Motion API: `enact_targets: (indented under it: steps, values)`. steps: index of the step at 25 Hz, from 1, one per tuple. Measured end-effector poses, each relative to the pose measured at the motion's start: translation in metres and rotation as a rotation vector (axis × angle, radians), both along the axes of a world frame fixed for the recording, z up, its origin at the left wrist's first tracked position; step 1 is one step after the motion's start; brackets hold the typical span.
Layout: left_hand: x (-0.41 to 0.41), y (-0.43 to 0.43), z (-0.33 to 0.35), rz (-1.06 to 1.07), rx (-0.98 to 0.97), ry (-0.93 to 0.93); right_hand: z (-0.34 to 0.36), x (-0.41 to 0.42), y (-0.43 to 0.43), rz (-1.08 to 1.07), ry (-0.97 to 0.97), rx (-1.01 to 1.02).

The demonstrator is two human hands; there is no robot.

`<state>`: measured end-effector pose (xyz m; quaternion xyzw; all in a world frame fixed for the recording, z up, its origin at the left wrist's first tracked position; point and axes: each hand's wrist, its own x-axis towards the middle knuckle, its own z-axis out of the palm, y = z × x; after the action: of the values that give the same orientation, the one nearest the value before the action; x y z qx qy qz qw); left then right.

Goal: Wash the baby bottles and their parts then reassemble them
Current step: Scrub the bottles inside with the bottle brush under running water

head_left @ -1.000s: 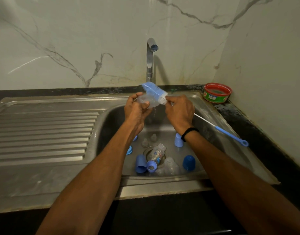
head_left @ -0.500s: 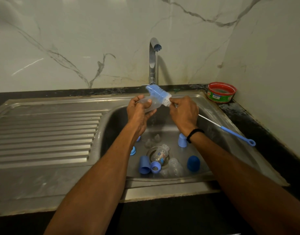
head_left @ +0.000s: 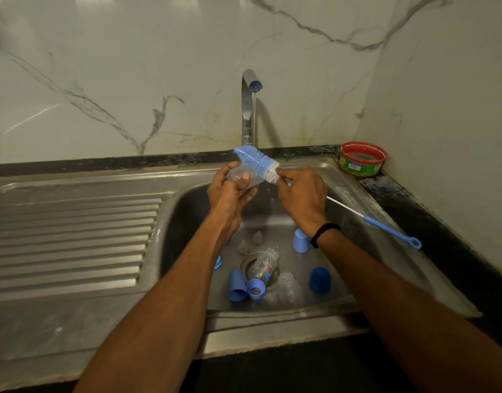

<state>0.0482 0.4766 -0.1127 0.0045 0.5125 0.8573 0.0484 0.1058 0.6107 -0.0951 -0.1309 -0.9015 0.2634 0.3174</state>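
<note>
"While water runs from the faucet, what goes down as item one?"

"Item one: baby bottle, clear, held over the sink just below the spout. Holder: left hand, fingers curled round the body, thumb across the front. Long axis roughly left to right; which end is the mouth, cannot tell."

"Item two?"

"Bottle brush, blue bristles, white at the base. Holder: right hand, thumb and forefinger pinching the wire stem just behind the bristles, other fingers loosely curled. Head lies outside the bottle, slanting across its upper edge — tip up and left, stem running down and right past the wrist to a blue handle."

"The relation that counts?"

"Brush and bottle are crossed, not in line. Bristles sit just above and beyond the left fingers; the right hand is just beside the bottle's right end. Judgement: before the head can enter, stem and bottle axis must be lined up, and the left hand looks best placed to turn the bottle."

"Against the earlier views?"

"Little differs. Same two grips, head outside the bottle as before, same slant; hands a touch lower in view — possibly the camera's shift. Loose stock in the basin unmoved: printed bottle on the drain, second clear bottle, teats, collar, caps."
</note>
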Motion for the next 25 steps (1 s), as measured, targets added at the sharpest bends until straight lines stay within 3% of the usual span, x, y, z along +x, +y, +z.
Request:
enact_targets:
  steps: [7, 17, 25]
  values:
    - [-0.009, 0.001, 0.001, -0.010, 0.047, -0.010, -0.002, -0.004, -0.003, 0.026, 0.011, 0.000]
    - [-0.008, -0.001, -0.002, 0.061, -0.107, 0.077, 0.005, 0.002, -0.007, 0.046, -0.003, -0.018]
    - [-0.009, -0.001, 0.004, 0.030, 0.004, 0.032, 0.008, 0.003, -0.005, 0.028, -0.023, -0.039]
